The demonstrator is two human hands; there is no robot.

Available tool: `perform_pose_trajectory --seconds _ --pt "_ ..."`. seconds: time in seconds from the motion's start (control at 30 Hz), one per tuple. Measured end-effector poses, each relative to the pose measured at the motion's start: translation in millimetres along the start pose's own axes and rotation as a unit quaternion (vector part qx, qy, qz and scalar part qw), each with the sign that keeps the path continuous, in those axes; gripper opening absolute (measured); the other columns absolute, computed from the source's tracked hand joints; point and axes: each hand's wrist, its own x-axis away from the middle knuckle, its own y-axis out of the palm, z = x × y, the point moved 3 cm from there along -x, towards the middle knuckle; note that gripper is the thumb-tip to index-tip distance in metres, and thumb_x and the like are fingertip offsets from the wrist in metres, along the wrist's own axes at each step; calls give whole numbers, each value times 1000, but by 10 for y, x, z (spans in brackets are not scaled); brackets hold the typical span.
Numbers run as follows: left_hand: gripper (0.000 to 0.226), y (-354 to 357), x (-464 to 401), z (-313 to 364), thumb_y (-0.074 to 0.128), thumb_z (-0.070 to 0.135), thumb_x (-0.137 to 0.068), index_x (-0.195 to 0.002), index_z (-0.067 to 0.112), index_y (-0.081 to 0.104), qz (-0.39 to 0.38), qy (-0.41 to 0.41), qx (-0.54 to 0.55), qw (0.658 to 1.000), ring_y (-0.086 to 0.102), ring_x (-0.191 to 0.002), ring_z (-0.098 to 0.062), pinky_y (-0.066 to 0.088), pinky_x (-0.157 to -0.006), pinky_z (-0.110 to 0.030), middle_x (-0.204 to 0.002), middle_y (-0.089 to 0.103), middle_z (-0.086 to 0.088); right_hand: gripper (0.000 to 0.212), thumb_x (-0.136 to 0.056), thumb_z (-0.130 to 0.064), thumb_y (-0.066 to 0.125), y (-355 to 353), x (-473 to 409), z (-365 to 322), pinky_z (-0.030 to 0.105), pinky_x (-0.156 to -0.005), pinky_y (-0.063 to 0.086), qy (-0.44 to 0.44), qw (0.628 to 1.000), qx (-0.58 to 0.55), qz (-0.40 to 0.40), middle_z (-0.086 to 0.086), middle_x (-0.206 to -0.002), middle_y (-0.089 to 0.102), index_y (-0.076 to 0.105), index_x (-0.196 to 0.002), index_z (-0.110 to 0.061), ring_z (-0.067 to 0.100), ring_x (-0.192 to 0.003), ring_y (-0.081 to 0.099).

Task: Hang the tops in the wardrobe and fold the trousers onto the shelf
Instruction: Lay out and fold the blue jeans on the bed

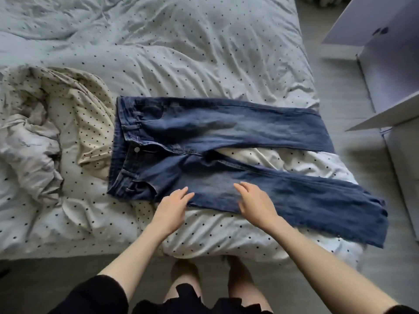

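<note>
Polka-dotted bedding covers the bed (204, 53), with a rumpled cream dotted duvet (56, 123) bunched toward its left edge. Blue jeans (226, 155) lie spread flat near the bed's front edge, waistband left, legs reaching the right edge. Both the left hand (172, 207) and the right hand (254, 200) rest released, fingers straight, on the nearer leg.

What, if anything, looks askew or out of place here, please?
The jeans lie flat but with legs splayed apart, the near hem past the bed edge. Both hands are open.
</note>
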Motion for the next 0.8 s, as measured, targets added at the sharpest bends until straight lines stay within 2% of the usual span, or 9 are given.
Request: perform_pose_trajectory --seconds 0.1,0.17,0.3,0.37,0.47,0.53,0.67,0.73,0.8 --pt "70 382 -95 581 42 5 -92 -151 24 11 -13 19 -35 999 5 -146 -20 10 -116 -35 -159 1 -3 57 -97 -27 45 214 306 710 36 -111 29 43 997 67 4 7 -156 22 22 -148 -17 21 -143 20" --pt "75 619 -225 1011 43 5 -92 -151 26 3 -23 34 -51 998 -6 -146 -23 1 -116 -41 -159 -8 -5 64 -97 -32 44 354 532 1224 40 -114 23 88 992 93 -23 6 -158 13 13 -151 -18 22 -146 12" --pt "88 844 -488 1529 45 0 -86 -149 30 -8 -6 28 -89 996 -14 -144 -31 -3 -113 -52 -157 -17 -8 76 -96 -38 46 543 808 2017 49 -113 20 157 978 116 -68 6 -160 -4 -1 -152 -19 26 -147 1" --pt "94 872 -557 1612 47 -4 -81 -149 32 -6 13 13 -109 994 -9 -145 -33 2 -112 -56 -157 -14 -9 80 -96 -41 46 634 878 2281 53 -112 18 179 972 124 -88 5 -159 -12 -8 -151 -20 28 -146 -4" --pt "88 822 -549 1612 63 -6 -72 -147 25 28 52 26 -130 990 23 -140 -37 22 -106 -62 -154 22 -14 85 -96 -45 45 746 868 2481 59 -111 15 172 970 144 -95 3 -157 -21 -17 -149 -22 30 -146 -8" --pt "82 776 -516 1487 68 -5 -70 -143 19 39 68 -3 -139 988 33 -136 -39 29 -101 -63 -150 33 -17 84 -97 -42 43 800 822 2521 61 -110 14 165 971 150 -88 3 -157 -23 -21 -147 -22 30 -146 -8" --pt "74 664 -497 1284 54 -5 -84 -148 19 27 48 -77 -126 988 22 -141 -37 24 -107 -58 -155 20 -16 89 -93 -9 47 854 777 2532 63 -109 14 170 970 159 -66 5 -156 -22 -22 -147 -20 31 -146 -6" --pt "72 647 -496 1280 49 -7 -87 -149 17 22 33 -85 -114 989 18 -143 -33 19 -111 -54 -156 17 -14 83 -94 -5 43 833 773 2540 62 -109 15 161 973 151 -63 5 -158 -18 -18 -148 -20 31 -146 -3" --pt "71 640 -486 1302 47 -11 -88 -149 15 22 29 -93 -103 990 16 -144 -29 14 -114 -50 -156 18 -12 72 -97 -10 39 789 785 2564 59 -110 16 156 977 135 -62 4 -159 -10 -8 -151 -21 27 -147 1"
